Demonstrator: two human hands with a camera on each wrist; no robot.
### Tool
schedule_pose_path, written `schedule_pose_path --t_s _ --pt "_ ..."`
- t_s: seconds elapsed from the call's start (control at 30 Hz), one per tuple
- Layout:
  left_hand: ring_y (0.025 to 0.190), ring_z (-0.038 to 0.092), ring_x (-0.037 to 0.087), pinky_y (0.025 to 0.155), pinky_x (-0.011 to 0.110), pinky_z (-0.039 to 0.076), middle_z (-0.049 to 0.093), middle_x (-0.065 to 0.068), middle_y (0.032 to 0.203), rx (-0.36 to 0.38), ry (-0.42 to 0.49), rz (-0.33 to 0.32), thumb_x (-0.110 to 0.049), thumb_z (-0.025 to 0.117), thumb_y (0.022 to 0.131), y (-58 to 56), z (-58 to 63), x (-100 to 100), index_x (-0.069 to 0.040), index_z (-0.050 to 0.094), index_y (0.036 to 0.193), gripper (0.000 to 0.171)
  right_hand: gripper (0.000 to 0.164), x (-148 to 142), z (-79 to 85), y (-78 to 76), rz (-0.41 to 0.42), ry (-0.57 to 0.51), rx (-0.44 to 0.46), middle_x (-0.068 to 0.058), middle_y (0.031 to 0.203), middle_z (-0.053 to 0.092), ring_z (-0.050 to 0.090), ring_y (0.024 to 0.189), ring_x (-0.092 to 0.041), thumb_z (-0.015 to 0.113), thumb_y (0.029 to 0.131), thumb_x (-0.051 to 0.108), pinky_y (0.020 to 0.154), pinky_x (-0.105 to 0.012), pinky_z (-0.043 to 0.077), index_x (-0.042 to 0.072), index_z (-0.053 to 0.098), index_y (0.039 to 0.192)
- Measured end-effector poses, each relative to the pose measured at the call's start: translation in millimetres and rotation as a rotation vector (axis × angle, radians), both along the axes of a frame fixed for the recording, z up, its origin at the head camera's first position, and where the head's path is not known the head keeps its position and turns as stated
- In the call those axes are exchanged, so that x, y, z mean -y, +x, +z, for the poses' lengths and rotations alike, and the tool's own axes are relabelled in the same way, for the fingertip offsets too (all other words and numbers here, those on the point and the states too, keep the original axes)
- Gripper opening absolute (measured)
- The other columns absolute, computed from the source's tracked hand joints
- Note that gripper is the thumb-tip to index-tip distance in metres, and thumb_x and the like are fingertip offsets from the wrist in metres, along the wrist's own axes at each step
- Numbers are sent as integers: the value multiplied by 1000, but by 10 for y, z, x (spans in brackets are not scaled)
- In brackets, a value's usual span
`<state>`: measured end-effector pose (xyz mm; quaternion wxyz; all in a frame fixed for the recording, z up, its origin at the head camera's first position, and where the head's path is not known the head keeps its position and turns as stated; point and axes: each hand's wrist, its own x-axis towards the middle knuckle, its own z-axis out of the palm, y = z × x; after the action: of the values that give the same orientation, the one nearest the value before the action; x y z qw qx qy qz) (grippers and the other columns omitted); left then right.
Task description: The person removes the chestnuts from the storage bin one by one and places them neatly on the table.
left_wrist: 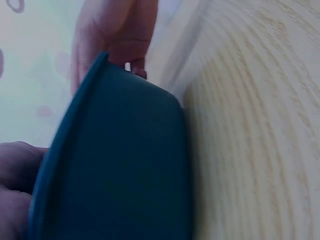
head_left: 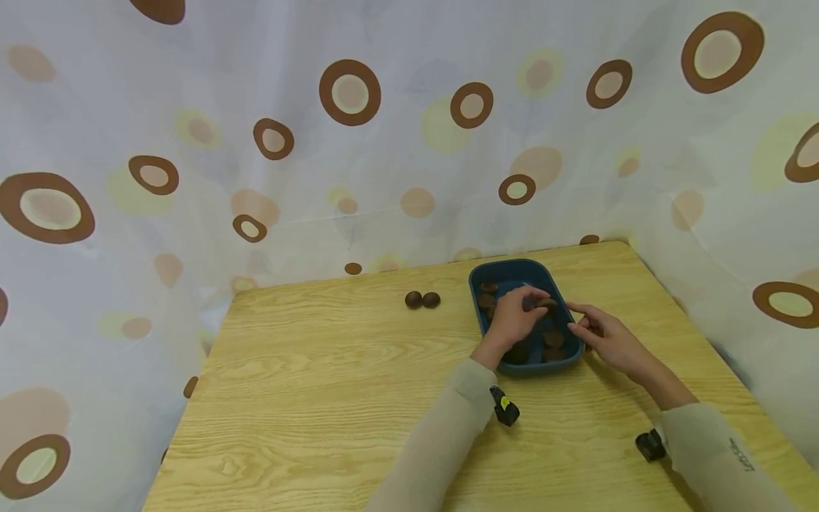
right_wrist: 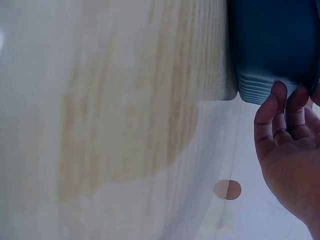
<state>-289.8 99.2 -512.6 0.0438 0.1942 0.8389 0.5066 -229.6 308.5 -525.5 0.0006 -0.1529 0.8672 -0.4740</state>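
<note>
Wooden desk (head_left: pixel 307 377) with a blue tray (head_left: pixel 540 368) on its right half, nearer the far edge than the near one and short of the far right corner. The left hand (head_left: pixel 514 317) reaches over the tray's near rim into its interior; thumb and index finger pinch a brown piece (head_left: pixel 547 303) above the tray floor. Further brown rounded pieces (head_left: pixel 553 339) lie in the tray, some along its left wall, others toward its near end. The right hand (head_left: pixel 611 341) is at the outer side of the tray's right wall, fingers bent and tips against it, as the right wrist view shows; whether they also pinch the rim cannot be told. Two dark brown balls (head_left: pixel 422 299) sit side by side on the desk, left of the tray and near the far edge. Both forearms wear pale sleeves (head_left: pixel 441 434), each with a small black device (head_left: pixel 650 446) at the cuff. Behind the far edge hangs a white sheet (head_left: pixel 390 156) printed with brown rings and paler spots.
</note>
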Motion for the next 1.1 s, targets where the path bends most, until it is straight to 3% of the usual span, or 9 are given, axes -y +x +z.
schedule_pose_path --t_s 0.47,0.6,0.83,0.97,1.1 --pt "98 71 8 79 21 57 72 -1 116 72 227 19 -15 70 100 -64 151 287 -20 74 122 22 52 2 -19 -7 4 -4 34 -14 91 61 55 67 -27 51 111 15 57 -33 49 -7 37 156" --pt "98 72 10 81 28 60 71 2 118 102 276 43 -14 70 101 -92 213 416 -20 74 123 24 52 -8 -6 -3 3 2 31 -14 92 60 56 68 -27 51 111 15 58 -33 50 -7 37 156" --pt "106 68 18 91 38 59 67 4 123 98 298 84 -16 66 103 -206 205 747 -18 71 128 26 52 9 17 -6 -7 20 13 -13 91 60 55 67 -26 52 110 14 57 -33 48 -7 38 155" --pt "108 68 23 98 44 58 64 6 125 149 384 133 -13 67 102 -265 170 966 -16 71 129 27 51 8 14 1 -3 25 8 -14 90 61 55 66 -25 52 110 12 56 -33 48 -9 38 155" --pt "112 68 29 102 46 57 63 13 128 156 435 186 -8 66 102 -325 164 1205 -9 69 131 30 52 9 8 -1 -1 28 10 -15 90 60 54 66 -26 51 110 12 56 -33 47 -9 37 155"
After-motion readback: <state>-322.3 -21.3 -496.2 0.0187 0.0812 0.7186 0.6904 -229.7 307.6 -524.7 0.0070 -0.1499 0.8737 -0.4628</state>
